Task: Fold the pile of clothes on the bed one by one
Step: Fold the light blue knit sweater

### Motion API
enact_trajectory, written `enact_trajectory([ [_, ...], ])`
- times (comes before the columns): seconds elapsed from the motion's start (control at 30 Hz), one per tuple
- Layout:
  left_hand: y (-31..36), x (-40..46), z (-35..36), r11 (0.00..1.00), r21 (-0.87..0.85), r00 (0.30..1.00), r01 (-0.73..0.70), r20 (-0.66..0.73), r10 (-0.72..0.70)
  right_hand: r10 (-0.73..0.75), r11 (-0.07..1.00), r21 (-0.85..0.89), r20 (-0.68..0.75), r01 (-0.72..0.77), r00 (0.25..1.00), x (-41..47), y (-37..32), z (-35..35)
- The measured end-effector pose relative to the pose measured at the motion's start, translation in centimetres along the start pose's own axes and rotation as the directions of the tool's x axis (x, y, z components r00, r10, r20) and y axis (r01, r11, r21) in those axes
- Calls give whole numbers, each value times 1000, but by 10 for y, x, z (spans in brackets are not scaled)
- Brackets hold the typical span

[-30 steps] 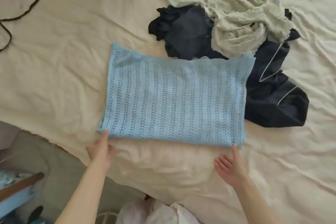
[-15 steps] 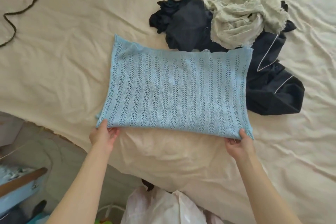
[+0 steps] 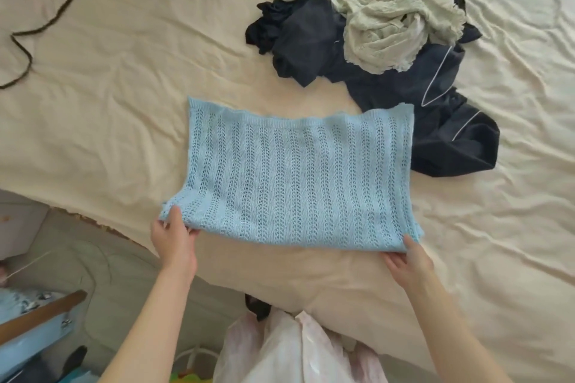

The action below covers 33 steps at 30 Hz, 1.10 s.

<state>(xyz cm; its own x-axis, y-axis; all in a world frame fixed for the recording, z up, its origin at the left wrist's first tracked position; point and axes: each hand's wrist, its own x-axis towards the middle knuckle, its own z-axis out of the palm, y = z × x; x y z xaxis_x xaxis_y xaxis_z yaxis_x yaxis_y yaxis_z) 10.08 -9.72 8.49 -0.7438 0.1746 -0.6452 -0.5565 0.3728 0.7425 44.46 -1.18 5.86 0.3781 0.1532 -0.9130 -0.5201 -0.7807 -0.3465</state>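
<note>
A light blue knitted garment point(image 3: 298, 177) lies flat as a rectangle on the cream bed sheet point(image 3: 124, 87). My left hand point(image 3: 174, 235) pinches its near left corner, thumb on top and fingers under the fabric. At the near right corner my right hand point(image 3: 407, 261) pinches the edge the same way. Behind the blue knit sits the pile: a crumpled pale green garment point(image 3: 382, 9) on top of dark navy clothes with white piping point(image 3: 435, 121). The knit's far right corner overlaps the navy clothes.
A dark cord point(image 3: 46, 25) snakes over the sheet at the far left. The bed's near edge runs diagonally at lower left, with floor and a blue and wooden piece of furniture point(image 3: 37, 317) below it. A pale plastic bag point(image 3: 289, 351) hangs at the bottom centre.
Both hands went from resting beside the near edge to pinching its two corners. The knit has been drawn nearer to me, away from the pile.
</note>
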Motion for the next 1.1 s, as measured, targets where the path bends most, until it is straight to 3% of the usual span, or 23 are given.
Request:
enact_trajectory([
  [0.07, 6, -30, 17, 945, 206, 967, -255, 81, 243, -67, 996, -64, -41, 64, 997, -6, 1, -5],
  [0.17, 9, -85, 54, 719, 321, 780, -616, 375, 501, -151, 974, -183, -85, 133, 985, -14, -5, -19],
  [0.23, -1, -119, 88, 613, 258, 632, -747, 561, 534, -144, 977, -163, -43, 135, 989, -15, -11, -29],
  [0.33, -35, -167, 139, 398, 160, 359, -903, 790, 496, -97, 995, 11, 141, 96, 985, -13, -23, -43],
  [0.43, -84, -187, 163, 185, 101, 153, -977, 945, 290, -102, 993, 79, 276, 83, 956, -4, -33, -50],
  [0.53, -110, -172, 152, -24, 174, 171, -984, 979, 114, -77, 995, -35, 354, 96, 932, 7, -37, -48],
  [0.63, -113, -142, 125, -222, 333, 327, -917, 943, 61, -87, 978, -143, 382, 152, 920, 16, -32, -34],
  [0.73, -111, -119, 105, -266, 424, 424, -866, 904, 58, -167, 953, -210, 235, 218, 958, 29, -26, -19],
  [0.9, -113, -107, 101, -248, 345, 331, -905, 939, 98, -309, 911, -281, 26, 303, 951, 44, -22, -24],
  [1.1, -116, -103, 92, -236, 243, 244, -941, 969, 28, -262, 904, -369, -73, 218, 962, 56, -18, -42],
])
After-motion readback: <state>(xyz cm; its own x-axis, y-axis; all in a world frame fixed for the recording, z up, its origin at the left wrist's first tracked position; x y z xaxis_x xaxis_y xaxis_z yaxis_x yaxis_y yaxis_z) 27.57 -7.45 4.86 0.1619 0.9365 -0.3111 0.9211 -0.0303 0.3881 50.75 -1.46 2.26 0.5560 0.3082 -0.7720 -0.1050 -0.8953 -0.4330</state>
